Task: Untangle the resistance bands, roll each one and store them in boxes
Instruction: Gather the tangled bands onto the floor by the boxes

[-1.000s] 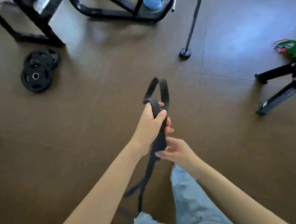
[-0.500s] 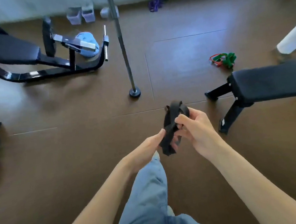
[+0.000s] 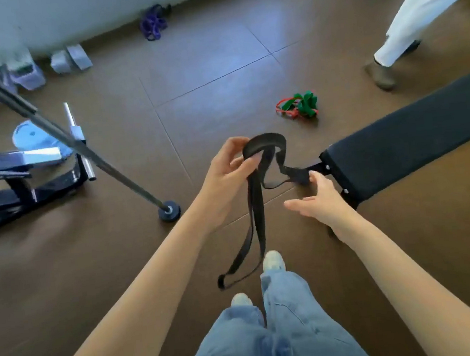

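Above brown tiled floor, mid-frame: black resistance band, flat matte strap, hangs in long narrow loop. Left hand pinches its curved top, fingers curled round strap. Right hand spread and relaxed, fingertips touching band's twisted side tail, not gripping. Green and red bands bunched on floor beyond; purple bands by wall. Clear plastic boxes near wall, blurred. Padded black bench at right.
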The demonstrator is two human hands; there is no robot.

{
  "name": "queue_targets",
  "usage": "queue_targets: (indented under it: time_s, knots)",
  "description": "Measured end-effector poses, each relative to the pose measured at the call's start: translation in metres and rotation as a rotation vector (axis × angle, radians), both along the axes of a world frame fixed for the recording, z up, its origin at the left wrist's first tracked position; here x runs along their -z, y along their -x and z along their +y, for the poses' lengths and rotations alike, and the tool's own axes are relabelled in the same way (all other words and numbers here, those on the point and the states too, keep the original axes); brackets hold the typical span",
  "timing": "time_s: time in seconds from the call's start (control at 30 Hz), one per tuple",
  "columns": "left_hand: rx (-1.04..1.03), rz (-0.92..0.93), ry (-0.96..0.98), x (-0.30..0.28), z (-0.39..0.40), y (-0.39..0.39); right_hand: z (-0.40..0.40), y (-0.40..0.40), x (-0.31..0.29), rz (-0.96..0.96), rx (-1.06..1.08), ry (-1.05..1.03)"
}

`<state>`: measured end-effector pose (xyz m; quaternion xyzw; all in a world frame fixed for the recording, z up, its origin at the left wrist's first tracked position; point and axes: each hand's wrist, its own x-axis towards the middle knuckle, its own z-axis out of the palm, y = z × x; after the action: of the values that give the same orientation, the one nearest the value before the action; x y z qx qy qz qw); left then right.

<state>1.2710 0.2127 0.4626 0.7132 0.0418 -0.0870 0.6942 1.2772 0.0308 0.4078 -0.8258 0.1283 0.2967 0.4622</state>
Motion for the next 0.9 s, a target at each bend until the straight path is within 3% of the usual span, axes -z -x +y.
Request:
queue_targets:
  time_s: [0.07, 0.13, 0.33, 0.43, 0.5, 0.57, 0.73, 0.83, 0.9]
  knots:
    - [0.04, 0.066, 0.121, -0.002, -0.009, -0.053, 0.006, -0.046, 0.014, -0.118, -0.181, 0.032]
    - [0.069, 0.11, 0.214, -0.004, -0.017, -0.112, 0.017, -0.099, 0.026, -0.112, -0.282, -0.009]
    - [-0.063, 0.104, 0.459, -0.016, -0.003, -0.289, 0.054, -0.271, 0.033, -0.119, -0.106, -0.303]
    - [-0.145, 0.091, 0.281, -0.016, 0.011, -0.363, 0.055, -0.343, 0.023, -0.216, -0.1, -0.163]
    - [-0.173, 0.083, 0.116, -0.007, 0.02, -0.412, 0.045, -0.395, 0.019, -0.5, -0.091, 0.039]
    - [-0.142, 0.073, -0.01, 0.002, 0.027, -0.461, 0.039, -0.457, 0.017, -0.646, -0.104, 0.016]
    - [0.016, 0.107, 0.139, -0.004, 0.028, -0.595, 0.074, -0.605, 0.034, -0.346, -0.378, -0.253]
    - [-0.052, 0.225, 0.382, -0.011, 0.034, -0.676, 0.087, -0.67, 0.048, -0.411, -0.141, -0.151]
    - [-0.104, 0.306, 0.396, -0.007, 0.036, -0.724, 0.08, -0.703, 0.057, -0.376, 0.01, -0.141]
